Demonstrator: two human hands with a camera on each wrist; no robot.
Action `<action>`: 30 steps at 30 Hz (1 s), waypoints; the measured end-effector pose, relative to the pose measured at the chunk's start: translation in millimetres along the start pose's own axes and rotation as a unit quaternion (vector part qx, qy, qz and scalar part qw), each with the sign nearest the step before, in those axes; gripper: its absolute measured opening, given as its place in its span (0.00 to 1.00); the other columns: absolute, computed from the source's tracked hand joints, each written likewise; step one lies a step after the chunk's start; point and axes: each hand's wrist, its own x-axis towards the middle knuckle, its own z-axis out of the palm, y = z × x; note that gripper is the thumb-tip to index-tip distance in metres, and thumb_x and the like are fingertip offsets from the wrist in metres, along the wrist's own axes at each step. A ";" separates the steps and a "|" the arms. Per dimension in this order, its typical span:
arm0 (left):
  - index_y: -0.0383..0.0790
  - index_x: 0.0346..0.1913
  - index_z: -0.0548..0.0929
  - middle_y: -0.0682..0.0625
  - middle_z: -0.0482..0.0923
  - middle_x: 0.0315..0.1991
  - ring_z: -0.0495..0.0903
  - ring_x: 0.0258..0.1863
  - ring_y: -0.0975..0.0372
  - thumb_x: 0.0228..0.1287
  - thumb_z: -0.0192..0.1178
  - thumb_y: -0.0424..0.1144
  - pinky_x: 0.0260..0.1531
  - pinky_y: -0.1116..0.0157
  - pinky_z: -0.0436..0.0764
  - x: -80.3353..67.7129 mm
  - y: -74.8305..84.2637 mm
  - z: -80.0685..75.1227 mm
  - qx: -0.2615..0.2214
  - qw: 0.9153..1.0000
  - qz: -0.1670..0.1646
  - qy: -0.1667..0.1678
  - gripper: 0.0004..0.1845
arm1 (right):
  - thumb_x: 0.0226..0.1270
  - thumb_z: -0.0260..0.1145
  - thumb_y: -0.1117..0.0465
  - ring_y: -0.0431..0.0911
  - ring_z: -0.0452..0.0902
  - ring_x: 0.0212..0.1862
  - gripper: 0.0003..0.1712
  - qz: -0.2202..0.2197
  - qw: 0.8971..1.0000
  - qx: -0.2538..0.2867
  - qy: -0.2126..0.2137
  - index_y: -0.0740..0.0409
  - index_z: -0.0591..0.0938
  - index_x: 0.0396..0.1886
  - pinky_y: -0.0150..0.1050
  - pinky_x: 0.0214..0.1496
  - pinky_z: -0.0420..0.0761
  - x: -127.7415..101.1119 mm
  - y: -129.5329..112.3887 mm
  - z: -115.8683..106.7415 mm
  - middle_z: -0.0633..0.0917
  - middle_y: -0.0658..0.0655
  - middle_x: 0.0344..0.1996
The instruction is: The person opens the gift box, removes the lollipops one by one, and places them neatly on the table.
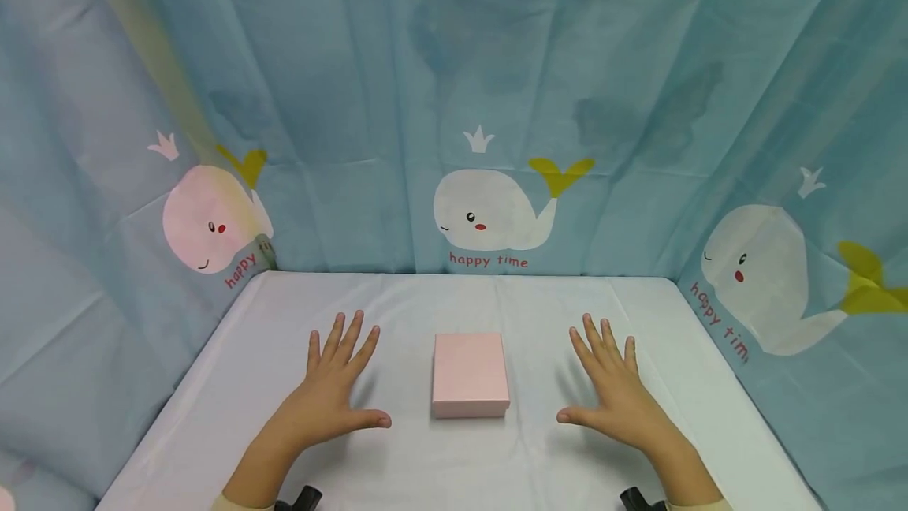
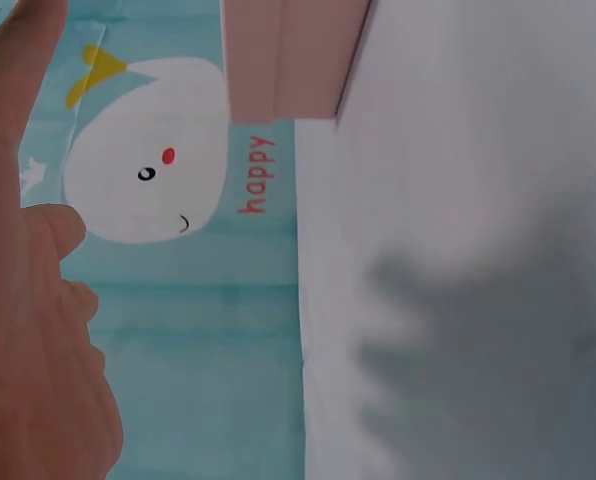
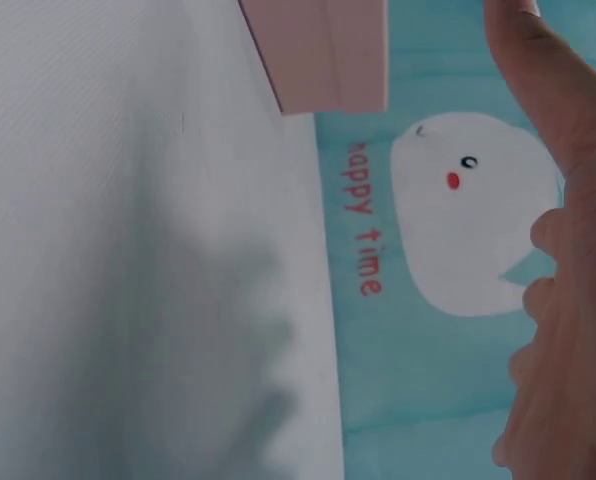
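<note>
A pink lidded box (image 1: pixel 471 369) stands on the white-covered table, midway between the two hands, its lid on. To its left my left hand (image 1: pixel 336 385) hovers over the cloth, fingers spread and thumb pointing toward the box. On the other side my right hand (image 1: pixel 610 385) mirrors it, fingers likewise spread and the thumb toward the box. Neither hand touches anything. Each wrist view catches the box's side, at the top of the left wrist view (image 2: pixel 293 60) and of the right wrist view (image 3: pixel 323 55), apart from the hand there.
The white tabletop (image 1: pixel 383 298) ends at a blue curtain (image 1: pixel 340 180) printed with whales, which hangs behind it and along both sides. Dark wrist mounts (image 1: pixel 307 498) show at the bottom edge near the sleeves. Hand shadows fall on the cloth.
</note>
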 end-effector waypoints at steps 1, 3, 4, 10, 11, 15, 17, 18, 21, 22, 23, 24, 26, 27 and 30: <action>0.48 0.84 0.47 0.46 0.28 0.85 0.24 0.82 0.44 0.43 0.71 0.75 0.75 0.37 0.18 1.0 1.4 1.3 -0.004 1.000 0.002 0.000 0.71 | 0.45 0.80 0.31 0.61 0.26 0.83 0.75 -0.002 1.000 0.003 0.000 0.52 0.50 0.84 0.73 0.77 0.23 1.4 -1.5 0.7 0.41 0.60 0.84; 0.50 0.84 0.45 0.47 0.27 0.85 0.23 0.82 0.45 0.43 0.72 0.75 0.76 0.39 0.16 3.2 4.5 3.2 -0.021 1.000 0.002 -0.007 0.71 | 0.45 0.80 0.32 0.61 0.26 0.83 0.75 -0.004 1.000 0.014 -0.006 0.51 0.48 0.85 0.73 0.78 0.25 3.7 -4.3 2.0 0.41 0.60 0.84; 0.51 0.84 0.44 0.48 0.27 0.85 0.23 0.82 0.45 0.43 0.72 0.75 0.76 0.41 0.16 4.4 6.1 4.2 -0.027 1.000 0.001 -0.009 0.71 | 0.45 0.81 0.32 0.61 0.26 0.83 0.76 -0.005 1.000 0.019 -0.008 0.50 0.47 0.85 0.74 0.78 0.26 4.8 -5.5 2.6 0.41 0.59 0.84; 0.55 0.84 0.41 0.51 0.26 0.85 0.22 0.82 0.47 0.43 0.72 0.74 0.77 0.39 0.19 12.6 16.8 12.4 -0.073 0.997 0.000 -0.023 0.71 | 0.45 0.82 0.34 0.59 0.26 0.83 0.76 -0.009 0.998 0.051 -0.022 0.49 0.46 0.85 0.72 0.79 0.26 12.9 -12.0 6.0 0.40 0.58 0.84; 0.55 0.84 0.41 0.51 0.26 0.85 0.22 0.82 0.47 0.43 0.72 0.75 0.77 0.37 0.22 14.1 18.7 14.1 -0.078 0.997 0.001 -0.024 0.72 | 0.45 0.82 0.34 0.60 0.26 0.83 0.76 -0.010 0.998 0.054 -0.024 0.49 0.46 0.85 0.72 0.79 0.26 14.7 -13.2 6.4 0.41 0.57 0.84; 0.53 0.84 0.41 0.51 0.26 0.85 0.24 0.82 0.46 0.43 0.69 0.78 0.76 0.31 0.29 18.8 26.8 20.2 -0.098 0.995 0.004 -0.030 0.72 | 0.45 0.82 0.34 0.60 0.27 0.83 0.76 -0.014 0.997 0.069 -0.033 0.49 0.46 0.85 0.71 0.79 0.26 22.5 -18.3 7.7 0.41 0.55 0.84; 0.51 0.84 0.41 0.51 0.26 0.84 0.24 0.82 0.46 0.44 0.71 0.75 0.75 0.30 0.30 20.2 30.5 22.6 -0.113 0.993 0.004 -0.034 0.72 | 0.45 0.82 0.34 0.60 0.27 0.83 0.76 -0.016 0.996 0.074 -0.037 0.49 0.46 0.85 0.73 0.79 0.29 26.3 -20.8 8.6 0.42 0.56 0.84; 0.50 0.84 0.42 0.51 0.26 0.84 0.25 0.82 0.46 0.44 0.72 0.74 0.75 0.30 0.31 20.8 32.1 24.0 -0.120 0.992 0.004 -0.034 0.72 | 0.44 0.82 0.34 0.60 0.27 0.83 0.76 -0.017 0.996 0.079 -0.039 0.48 0.46 0.85 0.72 0.79 0.28 27.9 -21.9 9.2 0.42 0.56 0.84; 0.47 0.84 0.43 0.51 0.28 0.84 0.26 0.83 0.47 0.45 0.74 0.71 0.76 0.30 0.33 22.7 35.3 29.1 -0.137 0.990 0.000 -0.033 0.71 | 0.45 0.83 0.35 0.61 0.28 0.83 0.76 -0.022 0.994 0.094 -0.045 0.47 0.45 0.85 0.70 0.80 0.26 32.7 -25.1 11.7 0.44 0.59 0.84; 0.47 0.84 0.43 0.51 0.28 0.84 0.26 0.83 0.48 0.45 0.75 0.69 0.76 0.31 0.33 23.5 36.1 30.9 -0.144 0.989 -0.003 -0.033 0.71 | 0.45 0.83 0.36 0.60 0.28 0.83 0.76 -0.024 0.994 0.099 -0.047 0.46 0.45 0.85 0.68 0.80 0.25 34.0 -25.6 13.0 0.44 0.59 0.84; 0.46 0.84 0.44 0.51 0.29 0.84 0.27 0.83 0.48 0.46 0.75 0.68 0.77 0.31 0.34 24.3 36.7 32.9 -0.149 0.988 -0.004 -0.032 0.70 | 0.45 0.83 0.36 0.60 0.28 0.83 0.76 -0.026 0.993 0.103 -0.048 0.46 0.45 0.85 0.66 0.81 0.24 35.3 -26.2 14.4 0.44 0.59 0.84; 0.45 0.84 0.45 0.51 0.29 0.84 0.27 0.83 0.48 0.46 0.75 0.68 0.77 0.32 0.35 25.1 37.3 34.8 -0.154 0.988 -0.004 -0.031 0.70 | 0.45 0.83 0.36 0.60 0.28 0.83 0.76 -0.028 0.992 0.110 -0.050 0.46 0.45 0.85 0.64 0.81 0.22 36.6 -26.9 15.7 0.44 0.58 0.84; 0.43 0.83 0.45 0.51 0.30 0.84 0.28 0.83 0.47 0.47 0.76 0.67 0.78 0.33 0.36 27.0 38.1 38.7 -0.164 0.986 -0.003 -0.034 0.69 | 0.45 0.83 0.37 0.60 0.29 0.83 0.76 -0.035 0.991 0.120 -0.054 0.47 0.45 0.85 0.65 0.81 0.23 39.3 -28.2 18.9 0.44 0.57 0.84; 0.43 0.83 0.45 0.51 0.30 0.84 0.29 0.83 0.47 0.48 0.76 0.66 0.79 0.34 0.36 27.8 39.0 39.9 -0.170 0.985 -0.003 -0.037 0.69 | 0.45 0.83 0.37 0.59 0.29 0.84 0.76 -0.037 0.990 0.124 -0.058 0.47 0.45 0.85 0.65 0.81 0.24 40.5 -28.8 20.7 0.44 0.56 0.84; 0.42 0.83 0.44 0.52 0.30 0.84 0.29 0.83 0.48 0.48 0.78 0.63 0.80 0.37 0.34 30.1 39.6 44.3 -0.183 0.982 -0.003 -0.049 0.70 | 0.45 0.84 0.38 0.58 0.30 0.84 0.76 -0.044 0.987 0.139 -0.064 0.47 0.46 0.85 0.70 0.80 0.30 44.0 -31.1 25.2 0.45 0.55 0.84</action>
